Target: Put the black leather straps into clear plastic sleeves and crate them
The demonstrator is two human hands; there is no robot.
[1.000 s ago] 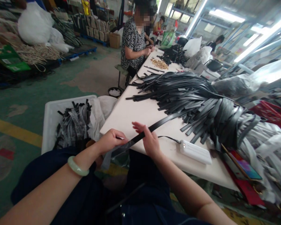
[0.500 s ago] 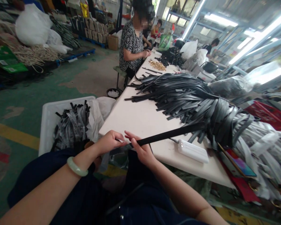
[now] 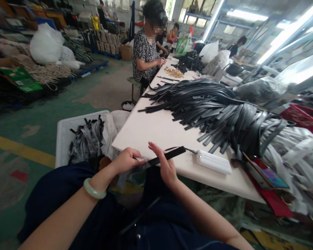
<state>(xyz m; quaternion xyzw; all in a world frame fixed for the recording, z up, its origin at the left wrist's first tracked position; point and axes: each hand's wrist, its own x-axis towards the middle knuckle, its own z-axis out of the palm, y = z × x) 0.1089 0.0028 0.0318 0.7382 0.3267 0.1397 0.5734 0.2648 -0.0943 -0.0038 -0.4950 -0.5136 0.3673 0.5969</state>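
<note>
The left hand (image 3: 127, 160) pinches the black strap (image 3: 177, 152) between its fingertips, while the right hand (image 3: 169, 171) loosely grasps it nearer the tip, seemingly for steady support, with the strap bundle (image 3: 208, 100) beyond the right fingers.

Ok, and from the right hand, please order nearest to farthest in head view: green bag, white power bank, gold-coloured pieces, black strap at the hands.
1. Black strap: touching the right hand.
2. White power bank: to its right, on the table.
3. Gold-coloured pieces: farther up the table.
4. Green bag: beyond those pieces.
</note>
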